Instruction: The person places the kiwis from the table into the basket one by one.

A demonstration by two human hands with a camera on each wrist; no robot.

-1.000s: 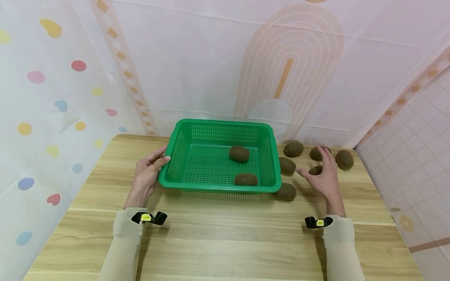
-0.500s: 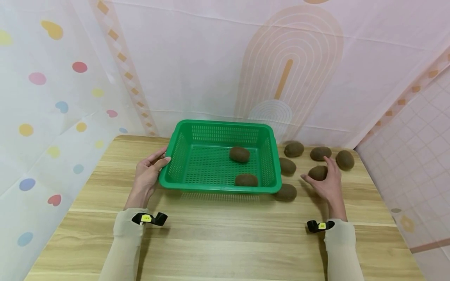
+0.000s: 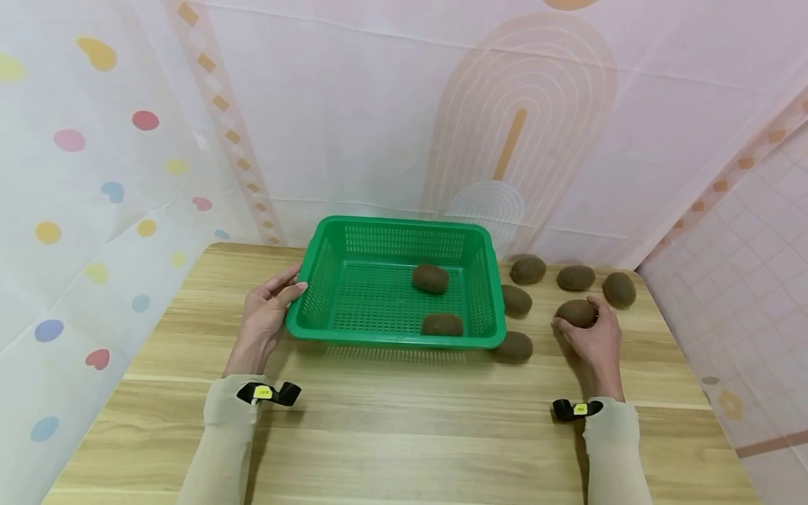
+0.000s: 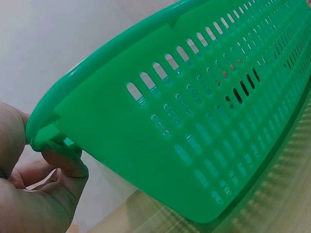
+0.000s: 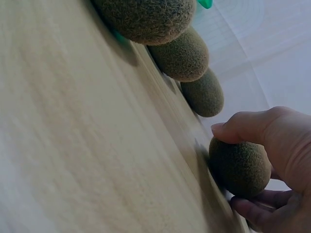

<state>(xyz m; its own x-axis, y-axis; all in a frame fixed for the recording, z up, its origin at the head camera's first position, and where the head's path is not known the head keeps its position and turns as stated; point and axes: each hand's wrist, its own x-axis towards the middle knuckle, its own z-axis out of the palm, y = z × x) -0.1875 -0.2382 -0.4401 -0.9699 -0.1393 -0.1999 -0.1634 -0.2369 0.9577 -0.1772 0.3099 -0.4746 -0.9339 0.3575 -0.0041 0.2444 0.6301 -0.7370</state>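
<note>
The left hand [image 3: 265, 312] pinches the green basket [image 3: 394, 341] by its left rim, probably to steady it, while the right hand [image 3: 601, 338] grasps a kiwi [image 3: 576, 313] on or barely above the tabletop [image 3: 404, 428], right of the basket, spanning both sides, presumably against rolling.

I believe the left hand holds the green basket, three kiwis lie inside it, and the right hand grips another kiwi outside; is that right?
Not quite: the head view shows two kiwis, not three, inside the green basket. The left hand holds it, and the right hand grips another kiwi outside.
</note>
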